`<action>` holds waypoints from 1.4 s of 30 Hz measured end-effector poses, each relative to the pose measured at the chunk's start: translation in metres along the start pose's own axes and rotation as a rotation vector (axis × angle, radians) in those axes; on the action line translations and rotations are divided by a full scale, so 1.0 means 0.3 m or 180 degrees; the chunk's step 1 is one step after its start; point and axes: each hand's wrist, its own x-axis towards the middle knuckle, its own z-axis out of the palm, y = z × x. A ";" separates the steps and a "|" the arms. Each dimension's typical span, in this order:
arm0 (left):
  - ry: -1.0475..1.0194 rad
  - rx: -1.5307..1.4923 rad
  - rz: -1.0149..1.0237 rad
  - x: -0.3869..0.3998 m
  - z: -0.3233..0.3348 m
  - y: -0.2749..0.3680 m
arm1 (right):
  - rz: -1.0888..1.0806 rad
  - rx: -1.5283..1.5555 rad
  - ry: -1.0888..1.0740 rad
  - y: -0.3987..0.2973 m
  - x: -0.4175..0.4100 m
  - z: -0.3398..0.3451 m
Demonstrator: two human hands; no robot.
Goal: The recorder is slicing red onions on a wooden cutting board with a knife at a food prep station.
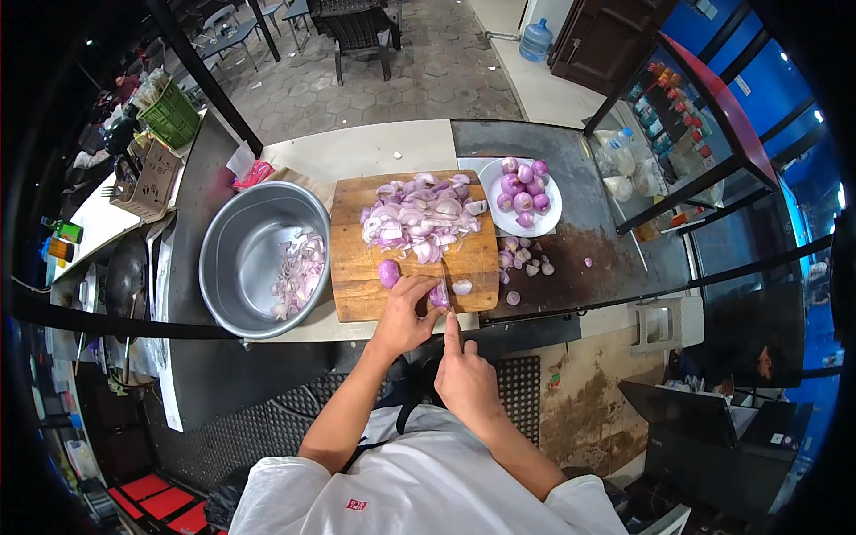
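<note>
Near the front edge of a wooden cutting board, my left hand holds a purple onion piece against the wood. My right hand grips a knife, its index finger laid along the top, the blade at the onion's right side. Just left of my fingers rests a peeled whole onion. A pale onion piece lies right of the blade. Sliced onions are heaped across the back of the board.
A deep grey metal bowl with onion slices stands left of the board. Back right, a white plate bears several peeled onions. Trimmed onion ends litter the dark counter beside it. A glass display case stands farther right.
</note>
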 end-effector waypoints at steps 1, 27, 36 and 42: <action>-0.0012 -0.0002 0.0007 0.000 0.001 0.000 | -0.0008 -0.0007 0.0026 0.002 0.000 0.002; 0.0002 0.0049 0.0014 0.004 -0.004 0.006 | -0.0402 -0.0201 0.0342 0.102 0.001 0.078; 0.0039 0.0074 0.0073 0.001 0.000 0.001 | -0.0560 -0.0127 0.0607 0.158 0.017 0.182; 0.0161 0.0136 0.0167 -0.008 0.011 -0.012 | -0.0518 -0.0104 0.0675 0.164 0.016 0.202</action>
